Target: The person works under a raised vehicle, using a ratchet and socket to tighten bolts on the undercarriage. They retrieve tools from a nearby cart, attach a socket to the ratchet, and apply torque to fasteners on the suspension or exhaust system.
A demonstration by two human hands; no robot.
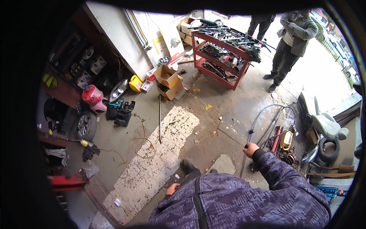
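Note:
My right hand [250, 149] reaches out to the right and is closed around a grey hose [263, 116] that loops across the concrete floor toward a yellow machine [286, 140]. My left hand [172, 188] hangs low by my hip with its fingers loosely curled and nothing in it. My purple patterned jacket fills the lower edge, and my dark shoe [187, 165] stands on the floor between the hands.
A red tool cart [221, 51] loaded with tools stands ahead, two people [291, 42] beside it. Open cardboard boxes [169, 82], a yellow can [135, 83], a thin rod [160, 118], a wheel [86, 126], a tyre [328, 149] and a grey seat [328, 126] lie around.

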